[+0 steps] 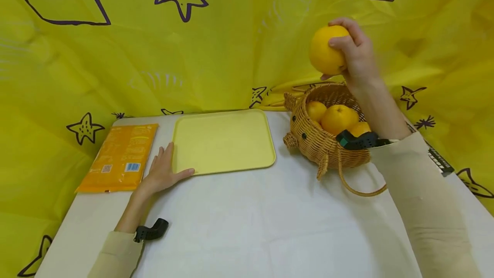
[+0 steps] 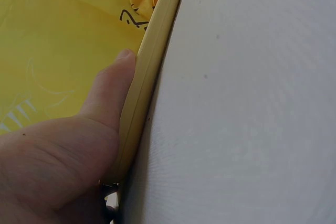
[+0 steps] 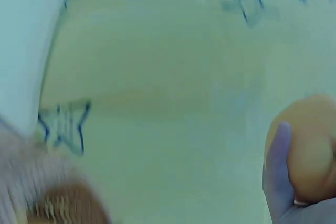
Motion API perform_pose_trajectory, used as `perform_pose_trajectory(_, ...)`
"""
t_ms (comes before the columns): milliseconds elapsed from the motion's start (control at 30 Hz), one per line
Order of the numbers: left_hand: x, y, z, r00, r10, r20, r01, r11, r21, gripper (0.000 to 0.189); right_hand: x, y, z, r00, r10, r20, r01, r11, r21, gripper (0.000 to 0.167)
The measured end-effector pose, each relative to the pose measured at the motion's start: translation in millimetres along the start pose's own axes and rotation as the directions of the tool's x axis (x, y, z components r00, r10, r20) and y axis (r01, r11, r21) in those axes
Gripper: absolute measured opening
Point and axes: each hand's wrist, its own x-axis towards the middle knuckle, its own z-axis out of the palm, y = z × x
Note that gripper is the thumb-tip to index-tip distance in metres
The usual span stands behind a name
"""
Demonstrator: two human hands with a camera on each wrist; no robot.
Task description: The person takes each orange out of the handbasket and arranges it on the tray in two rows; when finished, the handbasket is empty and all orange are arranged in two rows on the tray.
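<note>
My right hand (image 1: 359, 55) grips an orange (image 1: 327, 50), raised above the back of a wicker basket (image 1: 320, 143) shaped like an animal. Thumb and fingers wrap the fruit; the right wrist view has the same orange (image 3: 310, 148) at its right edge. Several more oranges (image 1: 339, 119) lie inside the basket, partly hidden by the forearm. At the left, my left hand (image 1: 161, 173) rests with spread, straight fingers against the near left corner of a pale yellow tray (image 1: 224, 140). Its thumb (image 2: 110, 87) lies along the tray's rim (image 2: 149, 82) in the left wrist view.
An orange packet (image 1: 119, 158) lies flat on the white table (image 1: 247, 226), left of the tray. The basket's looped handle (image 1: 362, 193) hangs toward the front. A yellow cloth (image 1: 216, 63) with drawn stars rises behind the table. Something black and flat (image 1: 440, 162) lies at the right edge.
</note>
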Motion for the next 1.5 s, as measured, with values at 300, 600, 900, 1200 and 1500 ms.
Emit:
perform_pose_trajectory(300, -0.4, 3.2, 0.8, 1.0, 0.002, -0.013, -0.002, 1.0, 0.002, 0.118, -26.0, 33, 75, 0.991, -0.058, 0.122, 0.083, 0.974, -0.208, 0.034)
perform_pose_trajectory(600, -4.4, 8.1, -0.4, 1.0, -0.02, -0.009, 0.02, 1.0, -0.002, 0.118, -33.5, 82, 122, 0.98, 0.048, 0.194, 0.002, 0.968, -0.25, 0.037)
perform_pose_trajectory(900, -7.0, 8.9, -1.2, 1.0, -0.013, -0.016, 0.013, 1.0, -0.021, 0.118, -30.0, 135, 164, 0.959, -0.029, 0.282, 0.108, 0.957, -0.27, 0.036)
perform_pose_trajectory(1200, -7.6, 8.4, -4.0, 0.999, -0.046, -0.013, 0.046, 0.999, -0.021, 0.118, -14.2, 206, 211, 0.981, 0.068, 0.183, 0.024, 0.888, -0.459, 0.031)
perform_pose_trajectory(1500, -8.5, 10.9, -1.1, 0.999, -0.041, -0.017, 0.04, 0.999, -0.019, 0.117, -10.0, 261, 234, 0.986, 0.16, 0.044, -0.113, 0.841, -0.529, 0.031)
